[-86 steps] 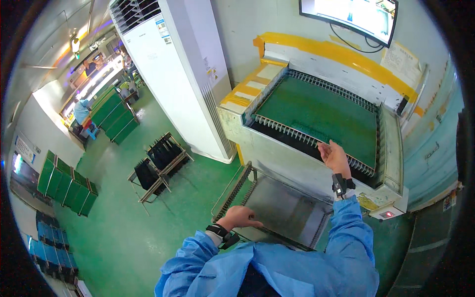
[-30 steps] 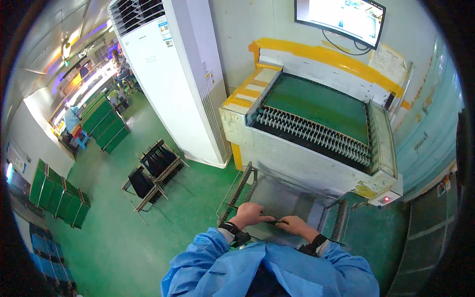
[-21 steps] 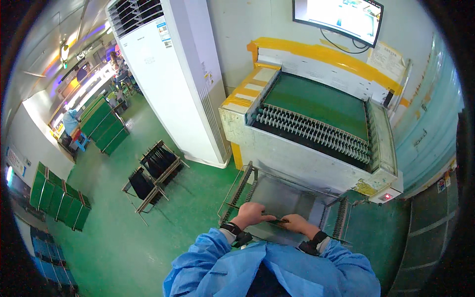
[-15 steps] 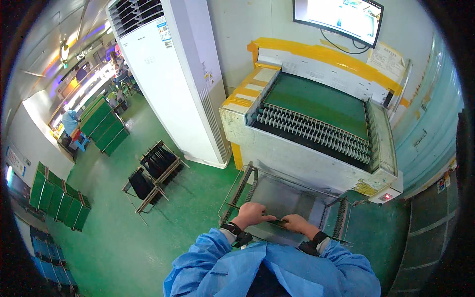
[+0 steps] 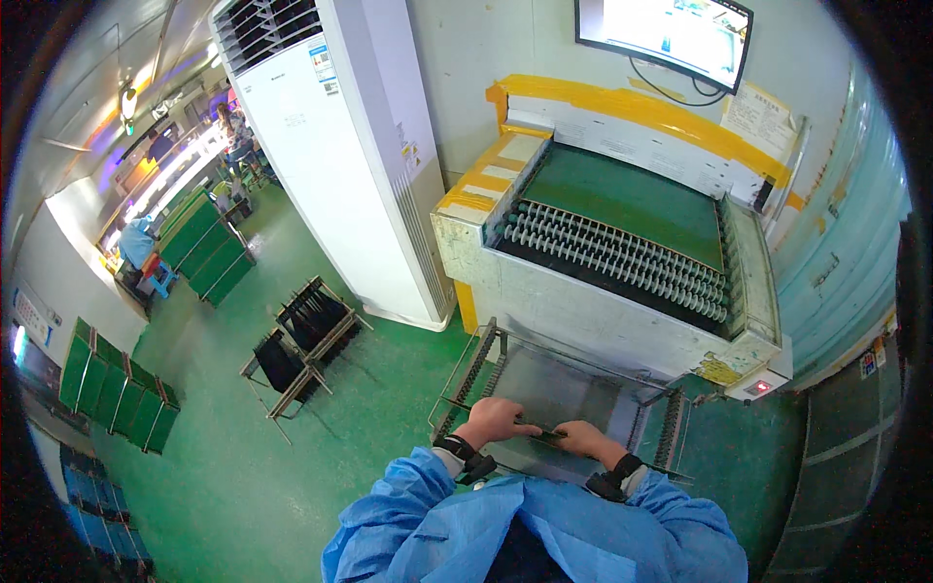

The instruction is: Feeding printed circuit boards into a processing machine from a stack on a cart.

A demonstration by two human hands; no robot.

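Note:
In front of me at waist height is a metal rack cart, with toothed dark bars along its left and right sides. My left hand is curled over the cart's thin near rail, one digit stretched along it to the right. Just to its right, my right hand is closed at the same rail, fingertips pointing inward. A dark strip of the rail or of something on it shows between the hands; I cannot tell which. Both wrists carry black bands, below blue sleeves.
Beyond the cart stands a white roller conveyor machine with a green board on it. A tall white air conditioner is left of it. Black panels fill a floor rack; green panel racks stand farther left. Distant people sit at a lit bench.
Both hands keep their place at the rail, with hardly any movement. Far off at the upper left, a person by the bench has shifted slightly.

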